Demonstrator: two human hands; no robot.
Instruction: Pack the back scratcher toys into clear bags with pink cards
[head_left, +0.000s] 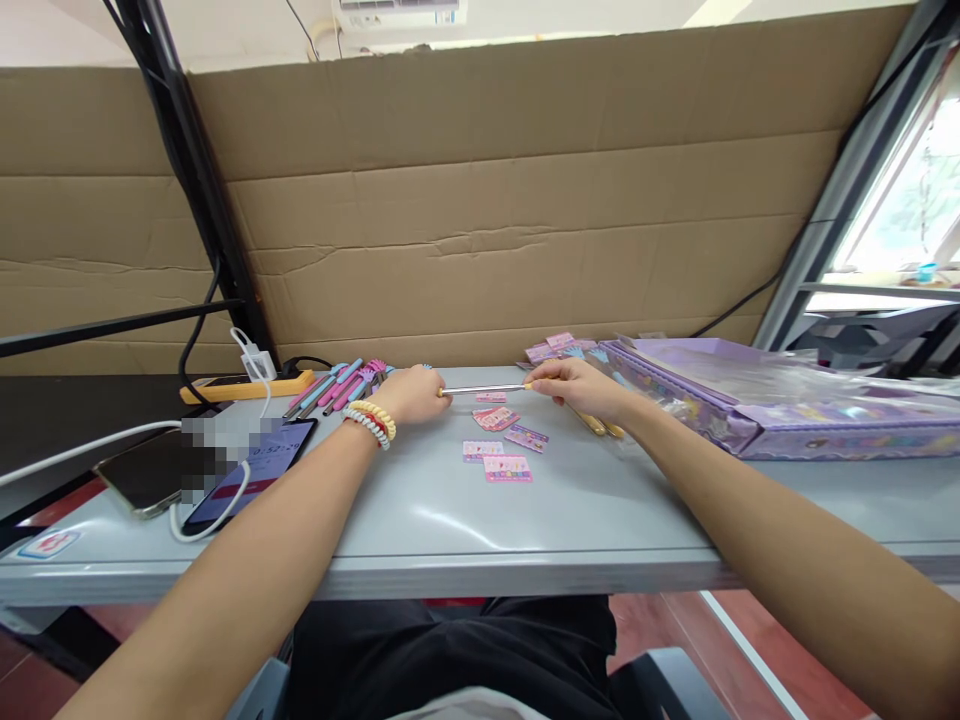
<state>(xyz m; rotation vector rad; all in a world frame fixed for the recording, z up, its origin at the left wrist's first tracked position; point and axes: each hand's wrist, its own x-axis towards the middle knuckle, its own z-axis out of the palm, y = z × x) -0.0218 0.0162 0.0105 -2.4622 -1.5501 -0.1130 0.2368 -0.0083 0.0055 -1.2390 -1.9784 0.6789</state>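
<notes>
A thin silver telescopic rod (pixel 484 389) with gold-coloured ends, which looks like an extendable back scratcher, stretches level between my hands above the table. My left hand (pixel 412 396), wearing beaded bracelets (pixel 371 422) at the wrist, is closed around its left end. Thumb and fingers of my right hand (pixel 576 386) pinch the right end. Below the rod lie several small pink and purple printed cards (pixel 508 468). Gold handles (pixel 592 420) show beneath my right hand. Pink and blue back scratchers (pixel 341 388) with hand-shaped heads lie in a pile left of my left hand.
A purple box (pixel 840 430) with clear plastic on it stands at the right. More cards (pixel 551 346) lie at the back. On the left are a phone (pixel 255 470), another dark device (pixel 142 475), white cables and a yellow power strip (pixel 247 387). Cardboard (pixel 510 220) walls the back.
</notes>
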